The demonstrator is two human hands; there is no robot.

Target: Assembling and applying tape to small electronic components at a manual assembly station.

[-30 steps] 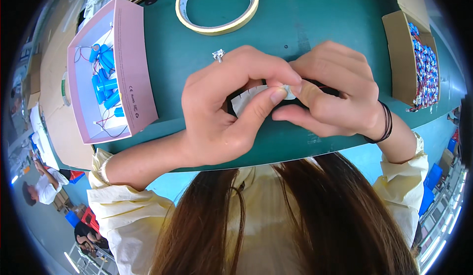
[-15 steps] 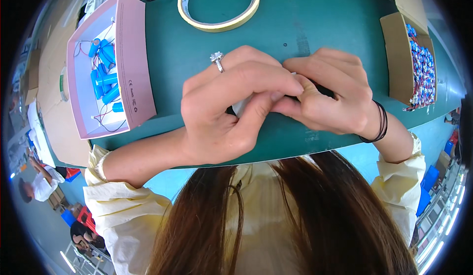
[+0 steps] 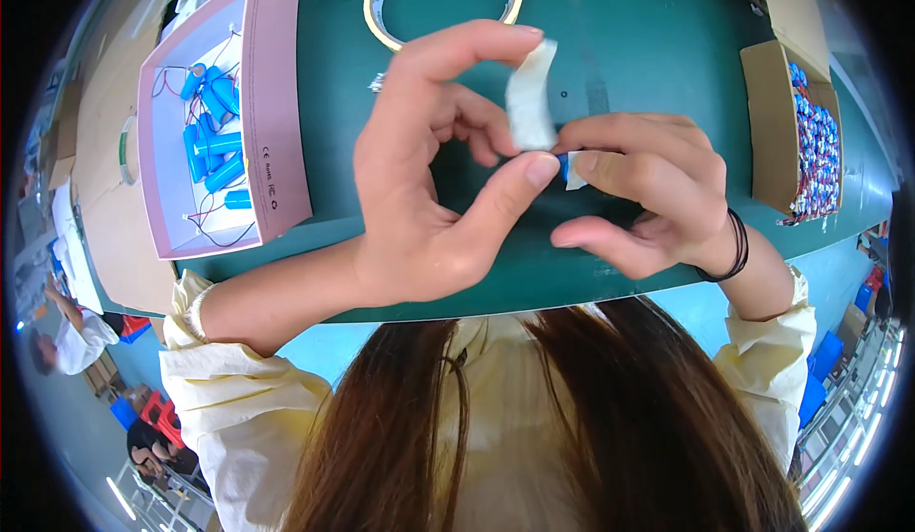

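A short strip of off-white tape [image 3: 531, 98] stands curved between the raised index finger and the thumb of my left hand [image 3: 419, 170]. Its top end clings to that index fingertip, and the lower end is by the thumb tip. Under the fingertips of my right hand [image 3: 658, 189] sits a small blue piece [image 3: 563, 167], mostly hidden, with a scrap of the same tape on it. The right thumb is stretched out below, apart from the piece. My left thumb tip comes close to the blue piece; whether they touch I cannot tell.
On the left a pink box [image 3: 276, 141] holds several blue cylindrical cells with thin wires. A roll of tape [image 3: 515, 8] lies at the back of the green table [image 3: 667, 65]. At right, a cardboard box [image 3: 770, 132] is packed with small blue wired parts.
My hands were pressed together and have come apart. The left index finger has lifted, drawing the tape strip upward. My right thumb has dropped away, and the blue piece now shows.
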